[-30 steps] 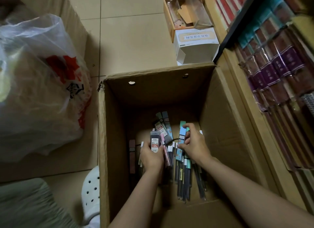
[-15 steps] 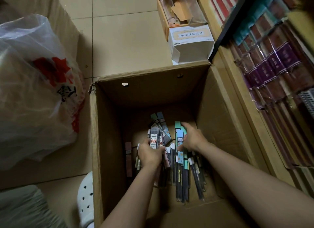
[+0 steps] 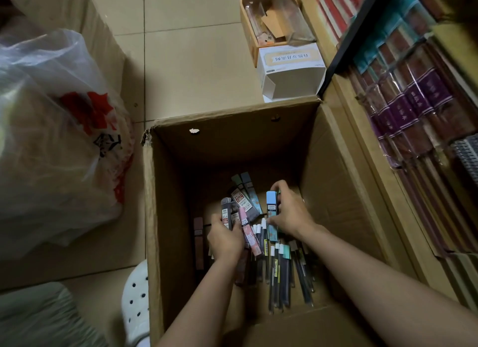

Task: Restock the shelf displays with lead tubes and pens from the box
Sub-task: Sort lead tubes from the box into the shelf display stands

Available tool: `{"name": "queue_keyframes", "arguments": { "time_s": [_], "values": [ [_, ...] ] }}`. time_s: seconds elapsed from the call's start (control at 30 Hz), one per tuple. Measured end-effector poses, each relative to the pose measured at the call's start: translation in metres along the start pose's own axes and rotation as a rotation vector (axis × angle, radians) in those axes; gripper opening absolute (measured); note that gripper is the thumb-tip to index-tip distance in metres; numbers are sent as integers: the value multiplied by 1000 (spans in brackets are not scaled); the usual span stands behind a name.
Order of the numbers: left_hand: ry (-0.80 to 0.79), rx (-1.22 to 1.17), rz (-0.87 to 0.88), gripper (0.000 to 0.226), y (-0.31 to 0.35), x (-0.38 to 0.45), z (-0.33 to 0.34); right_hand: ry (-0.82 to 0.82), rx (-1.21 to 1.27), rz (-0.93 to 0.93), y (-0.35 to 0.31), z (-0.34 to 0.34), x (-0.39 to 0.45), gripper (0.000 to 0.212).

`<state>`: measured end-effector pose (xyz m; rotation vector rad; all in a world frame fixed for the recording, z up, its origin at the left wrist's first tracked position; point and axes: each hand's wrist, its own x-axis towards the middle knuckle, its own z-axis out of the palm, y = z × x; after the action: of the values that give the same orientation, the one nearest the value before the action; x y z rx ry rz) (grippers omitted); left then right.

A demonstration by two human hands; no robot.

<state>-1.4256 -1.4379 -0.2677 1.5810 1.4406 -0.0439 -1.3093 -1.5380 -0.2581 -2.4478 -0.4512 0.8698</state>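
Both hands work at the bottom of the open cardboard box (image 3: 165, 217), which stands on the floor beside the shelf display (image 3: 426, 129). The left hand (image 3: 225, 239), near the box's left wall, curls its fingers round a small bundle of lead tubes (image 3: 227, 216), among them a dark labelled tube and a pink one, standing upright above the fist. The right hand (image 3: 291, 213), toward the box's right wall, pinches a blue-capped tube (image 3: 271, 207) between thumb and curled fingers. Compared with a second ago, the left-hand bundle is thicker and the right hand has shifted from pressing on the pile to gripping a single tube clear of it. Loose pens and tubes (image 3: 282, 274) lie fanned over the box floor nearer the wearer. By this reading the gathering step is under way: a handful is being assembled, nothing has reached the shelf yet, and much stock remains in the box.
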Motion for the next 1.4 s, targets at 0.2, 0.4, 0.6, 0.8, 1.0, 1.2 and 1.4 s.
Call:
{"name": "queue_keyframes", "arguments": {
  "time_s": [0.2,0.4,0.6,0.8,1.0,1.2,1.4],
  "values": [
    [-127,-47,124,16,20,-11,-13,47,190,11,-2,-10,-26,51],
    [-577,-144,147,22,76,-46,-44,71,230,-53,-39,-84,-70,52],
    [-919,-5,376,26,164,-87,-86,173,337,-136,-83,-179,-143,57],
    [-1006,25,634,12,224,-139,-102,282,495,-170,-100,-243,-229,53],
    [-1071,-38,794,12,247,-189,-95,384,739,-164,-98,-277,-283,54],
    [-1288,-77,899,25,262,-222,-91,458,827,-138,-93,-295,-299,57],
    [-1394,-74,862,25,273,-232,-80,579,678,-88,-96,-308,-307,61]
  ]
}}
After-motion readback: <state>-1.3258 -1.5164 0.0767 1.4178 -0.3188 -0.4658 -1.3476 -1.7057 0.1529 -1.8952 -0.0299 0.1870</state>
